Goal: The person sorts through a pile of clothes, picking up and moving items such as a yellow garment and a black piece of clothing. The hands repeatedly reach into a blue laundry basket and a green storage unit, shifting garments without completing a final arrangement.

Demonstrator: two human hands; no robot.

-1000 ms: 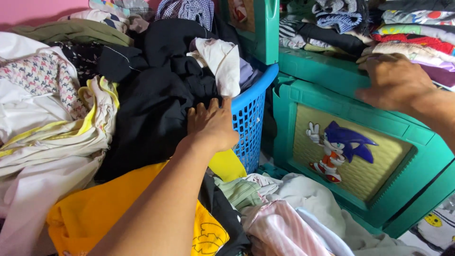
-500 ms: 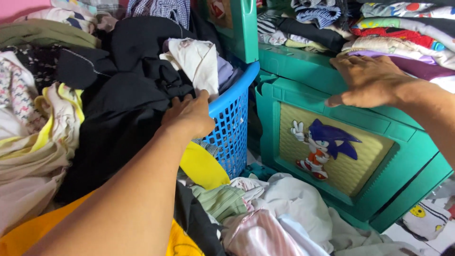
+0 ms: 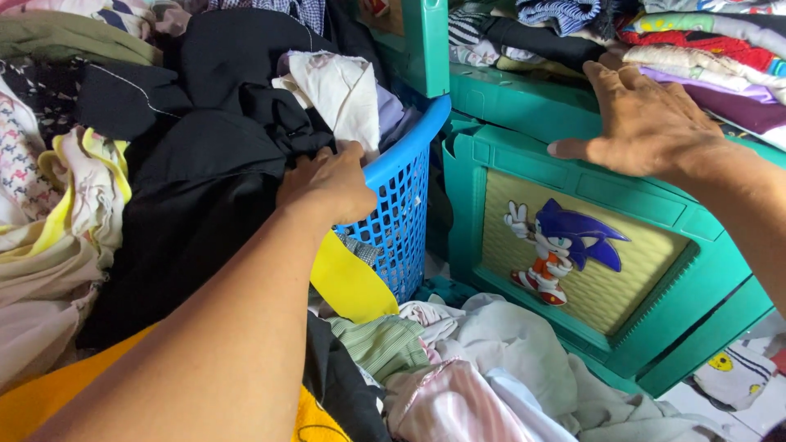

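1. Your left hand (image 3: 327, 187) is closed on the black cloth (image 3: 221, 164) heaped in the blue basket (image 3: 401, 205), fingers curled into the fabric at the rim.
2. Your right hand (image 3: 643, 123) is spread flat, fingers apart and holding nothing, at the top edge of the green drawer (image 3: 589, 245), just below the folded stack (image 3: 688, 49).
3. Done, by the look of it: that stack sits folded in the open drawer above.
4. Left: the basket is overfull, and loose clothes (image 3: 458, 368) lie below.
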